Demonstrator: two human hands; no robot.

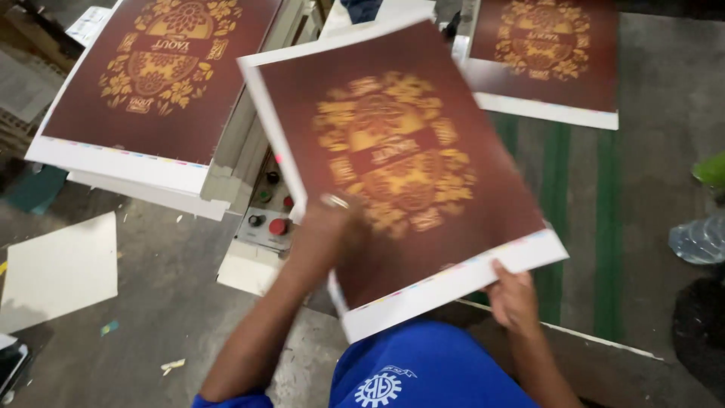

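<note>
- Dark red printed sheets (400, 166) with a gold flower pattern and a white edge are up in the air, tilted, in front of the person in the blue shirt (423, 370)
- The left hand (328, 223) grips the left edge of the bundle, thumb on top, a ring showing
- The right hand (513, 298) holds the bottom right corner, fingers curled under the white edge
- The step looks like carrying or squaring up the bundle
- A pile of the same sheets (151, 75) lies to the left, another pile (544, 53) at the top right
- A grey box with red buttons (268, 219) sits just under the bundle
- Next, both hands need to hold firm and keep the sheets even
</note>
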